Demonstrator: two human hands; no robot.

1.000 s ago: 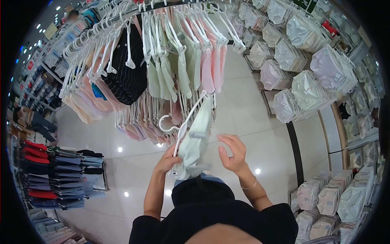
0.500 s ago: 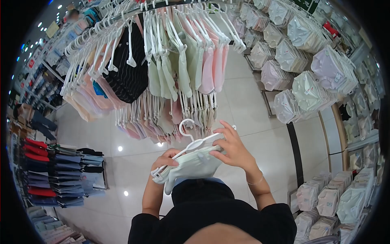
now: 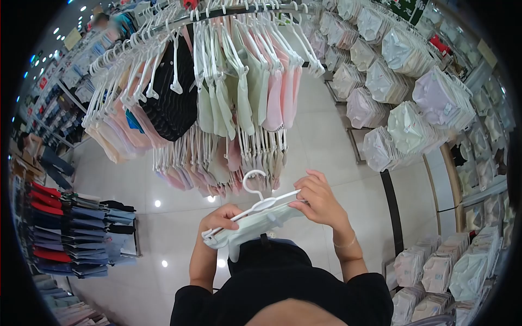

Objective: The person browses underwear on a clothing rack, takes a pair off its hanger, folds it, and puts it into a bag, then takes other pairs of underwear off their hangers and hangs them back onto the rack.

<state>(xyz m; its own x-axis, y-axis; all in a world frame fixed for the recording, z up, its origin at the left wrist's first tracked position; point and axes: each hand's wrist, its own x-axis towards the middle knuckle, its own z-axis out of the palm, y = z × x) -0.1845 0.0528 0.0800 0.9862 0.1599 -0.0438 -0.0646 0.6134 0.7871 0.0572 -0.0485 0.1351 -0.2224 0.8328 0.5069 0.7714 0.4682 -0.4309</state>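
Note:
In front of my body is a white plastic hanger (image 3: 263, 204), its hook pointing up and away from me. From it hangs a pale green garment (image 3: 255, 227) that looks like a pair of briefs, with a small tag at its front. My left hand (image 3: 220, 218) is closed around the left arm of the hanger, thumb on top. At the other end, my right hand (image 3: 322, 202) pinches the right tip of the hanger and the garment's edge with thumb and fingers. The exact clip or loop under these fingers is hidden.
A rack rail (image 3: 228, 11) ahead carries pastel garments and a black striped garment (image 3: 171, 92) on white hangers, with a lower row beneath. Packs of underwear (image 3: 405, 127) hang on the right wall. Folded clothes (image 3: 81, 228) stand at left. A person (image 3: 49, 157) is at far left.
My right hand has moved slightly right and down, its fingers closing on the hanger's right end. The hanger has tilted less steeply and the garment is drawn out flatter. My left hand keeps its hold.

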